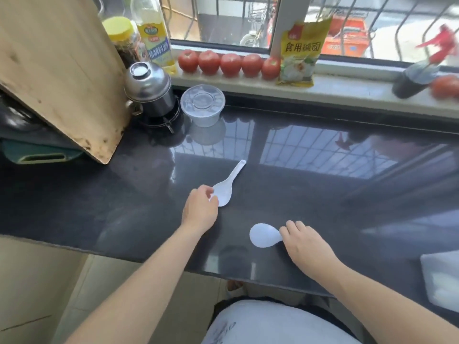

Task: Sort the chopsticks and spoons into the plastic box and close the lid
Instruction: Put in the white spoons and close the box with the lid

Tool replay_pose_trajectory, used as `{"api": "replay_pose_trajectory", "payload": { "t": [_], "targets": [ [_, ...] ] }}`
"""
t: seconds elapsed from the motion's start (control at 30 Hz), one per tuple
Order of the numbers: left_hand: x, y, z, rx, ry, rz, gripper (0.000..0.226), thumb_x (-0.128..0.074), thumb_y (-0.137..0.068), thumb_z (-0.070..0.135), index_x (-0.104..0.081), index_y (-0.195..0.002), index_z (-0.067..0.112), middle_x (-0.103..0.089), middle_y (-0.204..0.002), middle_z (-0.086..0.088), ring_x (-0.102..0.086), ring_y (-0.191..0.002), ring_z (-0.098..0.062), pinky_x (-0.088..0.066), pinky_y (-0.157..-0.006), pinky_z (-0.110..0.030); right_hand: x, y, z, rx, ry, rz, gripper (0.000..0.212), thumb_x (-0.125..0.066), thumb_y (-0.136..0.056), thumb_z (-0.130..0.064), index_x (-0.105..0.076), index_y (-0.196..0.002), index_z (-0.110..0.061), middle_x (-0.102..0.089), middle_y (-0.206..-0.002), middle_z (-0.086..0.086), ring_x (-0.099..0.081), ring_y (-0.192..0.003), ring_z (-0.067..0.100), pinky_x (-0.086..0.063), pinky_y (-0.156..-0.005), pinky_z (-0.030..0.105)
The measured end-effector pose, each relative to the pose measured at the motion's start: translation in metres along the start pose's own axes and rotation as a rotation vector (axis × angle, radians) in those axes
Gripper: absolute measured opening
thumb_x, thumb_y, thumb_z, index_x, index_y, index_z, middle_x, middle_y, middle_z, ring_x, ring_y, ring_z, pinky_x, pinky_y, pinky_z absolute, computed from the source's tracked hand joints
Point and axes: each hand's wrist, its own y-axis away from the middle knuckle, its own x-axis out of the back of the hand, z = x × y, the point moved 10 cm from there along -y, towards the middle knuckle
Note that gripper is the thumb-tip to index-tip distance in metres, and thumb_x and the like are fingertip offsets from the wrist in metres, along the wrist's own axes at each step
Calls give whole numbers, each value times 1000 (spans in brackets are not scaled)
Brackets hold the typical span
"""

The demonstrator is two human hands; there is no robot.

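From the head camera, two white plastic soup spoons lie on the dark polished surface [323, 184]. The left hand [198, 211] pinches the bowl end of the far spoon [224, 191]; its handle runs up and to the right, away from the hand, pointing roughly toward the window. The right hand [304, 240] covers the handle of the near spoon [264, 235], whose bowl sticks out to the left of the fingers; the fingers look curled round the handle, though the grip itself is hidden. The round plastic box [203, 105], lid seemingly on, stands well beyond the left hand, up and slightly left, beside a steel pot [149, 89]. The left hand is the nearer to it. No chopsticks are visible.
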Motion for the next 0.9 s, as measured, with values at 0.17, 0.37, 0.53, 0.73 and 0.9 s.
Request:
{"api": "replay_pose_trajectory", "payload": {
  "t": [0.17,0.37,0.53,0.73,0.9],
  "targets": [
    [-28,-55,25,-94,-464,7,29,-52,-97,29,-55,-124,19,-52,-123,-7,-48,-115,-30,-48,-85,-42,-5,52,38,-299,-156,-34,33,-56,-64,12,-38,-62,-15,-33,-82,7,-34,-62,24,-18,-40,26],
    [-61,-25,36,-106,-274,-251,26,-43,-88,19,-67,-95,24,-67,-94,2,-60,-87,-26,-47,-72,-34,6,103,88,-775,-812,207,29,-39,-106,-22,-44,-77,-22,-43,-81,3,-46,-65,25,-42,-58,38],
    [-102,77,85,-406,-221,-584,33,-55,-99,16,-76,-100,41,-66,-102,6,-61,-94,-16,-50,-74,-28,84,120,90,-549,-909,408,25,-41,-108,-27,-56,-88,-32,-55,-87,-12,-52,-84,7,-38,-72,19],
    [-71,138,174,-425,304,-329,26,-77,-87,20,-67,-98,40,-70,-94,22,-66,-87,-3,-53,-75,-19,93,139,63,-407,-1103,32,21,-34,-109,-28,-40,-89,-24,-63,-85,-7,-58,-76,14,-47,-75,36],
    [-112,186,203,-114,837,-431,17,-61,-101,23,-66,-115,14,-75,-108,-11,-73,-98,-28,-60,-84,-42,103,166,88,-485,-1382,213,28,-37,-109,-27,-48,-87,-15,-54,-71,-6,-51,-58,12,-49,-63,38]
  ]
}}
